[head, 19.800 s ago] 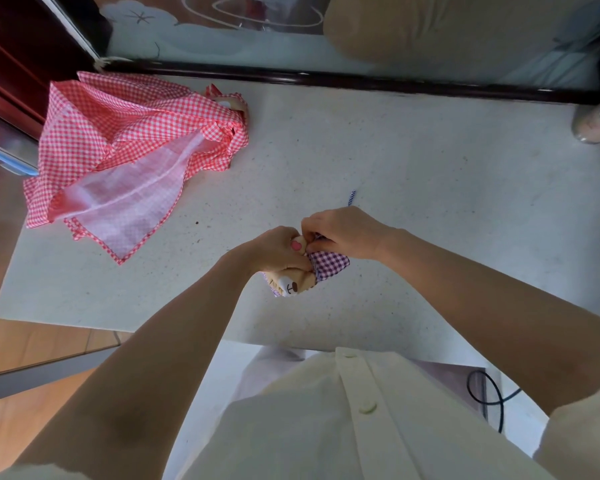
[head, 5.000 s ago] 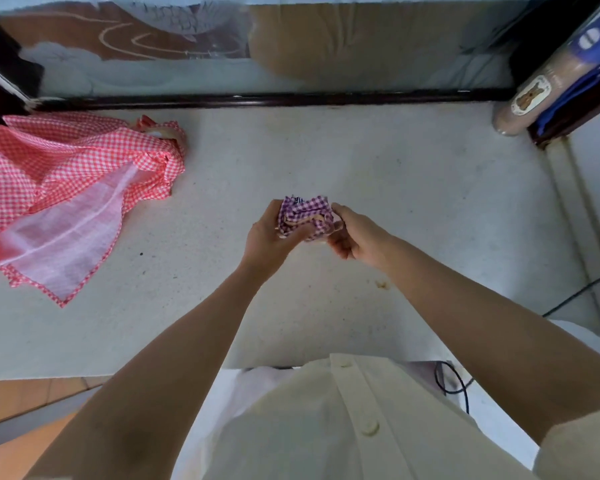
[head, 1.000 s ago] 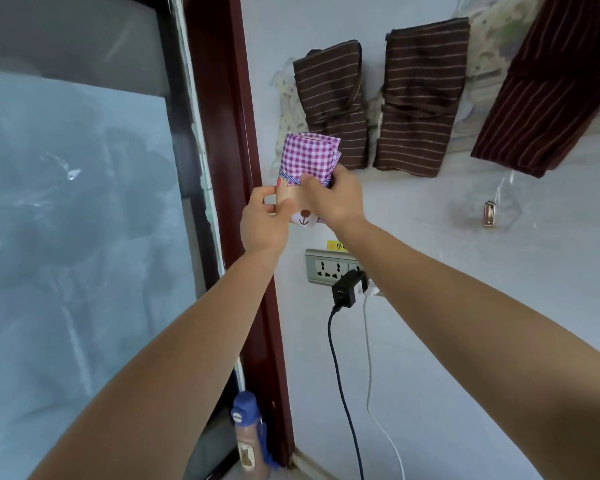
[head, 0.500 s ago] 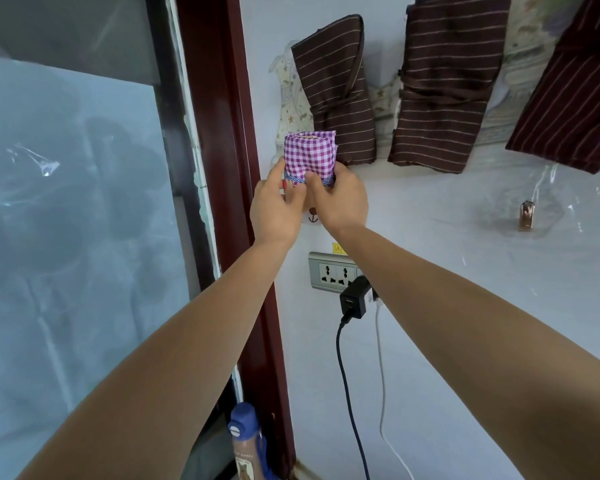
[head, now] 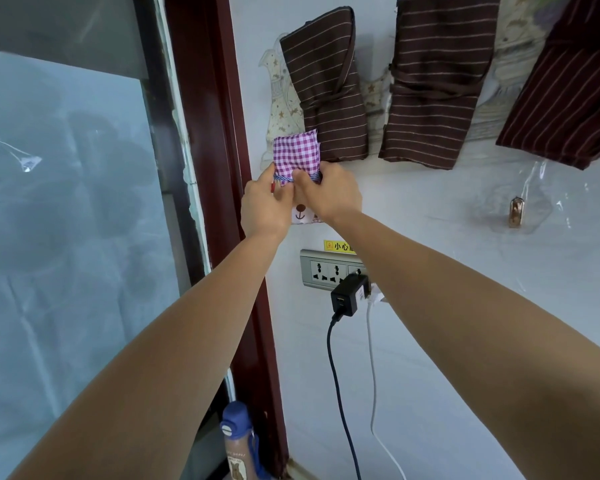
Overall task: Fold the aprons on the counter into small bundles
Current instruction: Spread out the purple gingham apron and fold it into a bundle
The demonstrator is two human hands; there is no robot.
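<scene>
Holding the purple check bundle (head: 296, 152) up at the white wall (head: 430, 244) with both hands. Gripping its bottom left with the left hand (head: 265, 206), its bottom right with the right hand (head: 328, 194). Just beside a hanging brown striped apron (head: 326, 91). Above a grey plug socket (head: 321, 271) with a black charger (head: 347, 297) in it

Purple bundle (head: 296, 152) now at wall (head: 447, 216)

Purple gingham apron bundle (head: 296, 152), held up in front of the white wall (head: 430, 209)
Folded small, standing upright, roughly rectangular; a blue striped band (head: 280, 177) wraps its middle; a pale bear-face patch (head: 301, 213) shows at its lower end; the left hand (head: 264, 206) and right hand (head: 326, 194) grip it side by side at the band.
</scene>
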